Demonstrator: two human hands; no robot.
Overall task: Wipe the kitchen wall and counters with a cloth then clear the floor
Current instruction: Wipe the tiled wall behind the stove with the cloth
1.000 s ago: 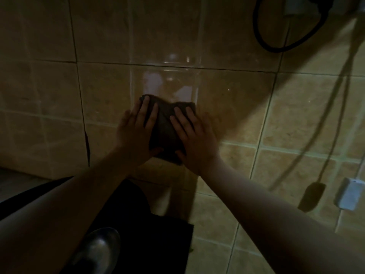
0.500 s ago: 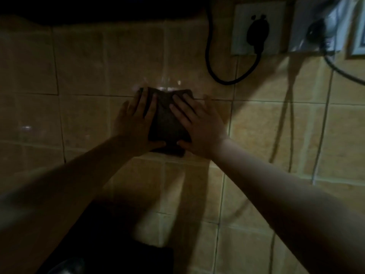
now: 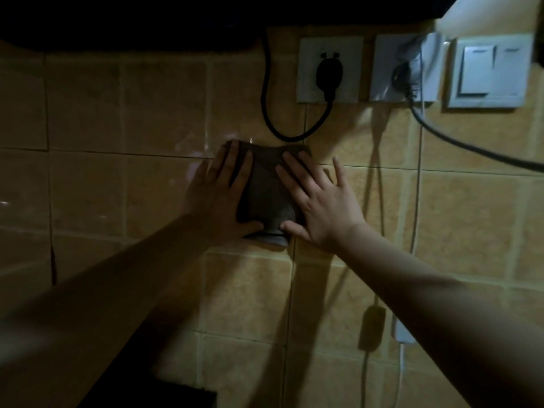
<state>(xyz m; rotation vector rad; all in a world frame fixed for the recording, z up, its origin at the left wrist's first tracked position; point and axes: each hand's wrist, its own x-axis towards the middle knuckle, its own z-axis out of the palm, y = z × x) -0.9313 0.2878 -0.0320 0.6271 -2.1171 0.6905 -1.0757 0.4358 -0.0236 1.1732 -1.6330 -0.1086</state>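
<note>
Dim kitchen, tan tiled wall fills the view. Dark folded cloth lies flat against the wall across a grout line, its top edge just below the loop of a black power cable. That cable hangs from a black plug in a white wall socket; a second white socket with a plug and a white double rocker switch sit to its right, all above the cloth and apart from it. Dark overhang closes off the top of the wall. Bare tile lies left of the cloth and below it. To the right, a thin white cord runs down the wall, near the right hand.

Left hand lies flat, fingers straight and together, over the cloth's left edge, thumb at its bottom. Right hand lies flat too, fingers spread; index and middle press the cloth's right side, thumb on the bottom corner, the outer ones on bare tile. Neither hand curls round the cloth; both press it.
</note>
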